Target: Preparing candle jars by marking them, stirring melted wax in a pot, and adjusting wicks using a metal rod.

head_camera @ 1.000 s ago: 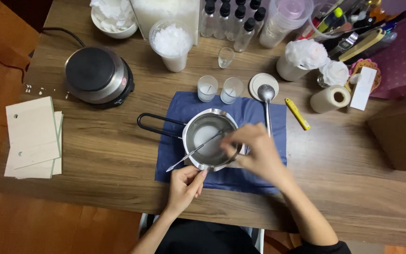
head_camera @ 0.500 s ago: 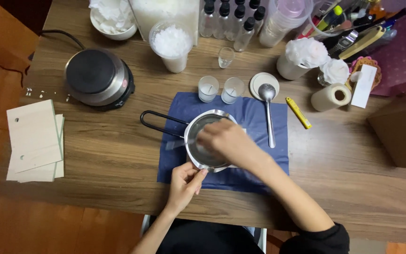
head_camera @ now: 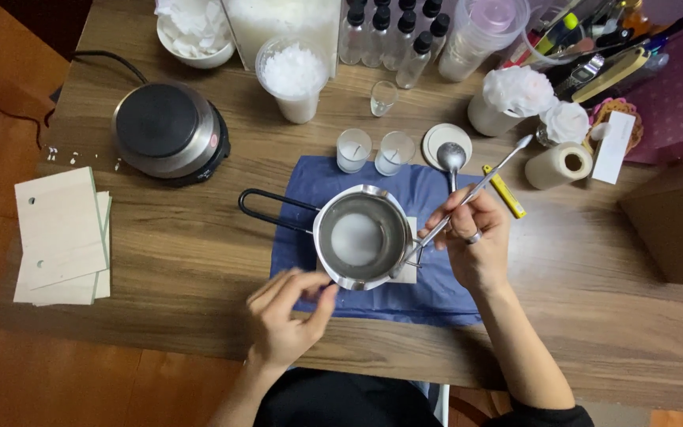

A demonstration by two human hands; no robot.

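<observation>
Steel melting pot (head_camera: 362, 237) — wire handle, pale wax inside; between the 2 hands on a blue cloth (head_camera: 428, 296). Right hand (head_camera: 477, 241) — pinching a slim metal tool (head_camera: 468, 198), its lower tip at the pot's rim. Left hand (head_camera: 284, 316) — fingers loosely curled, holding nothing, fingertips at the pot's near edge. Beyond the hands: 2 small candle glasses (head_camera: 373, 150), spoon (head_camera: 451, 158), hot plate (head_camera: 169, 130).

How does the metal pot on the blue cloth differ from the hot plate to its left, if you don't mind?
The pot is open, holding pale white stuff, with a long black handle; the hot plate has a flat dark top and a cord. The pot sits on the blue cloth, the hot plate on bare table. Both are round and shiny metal.
</observation>
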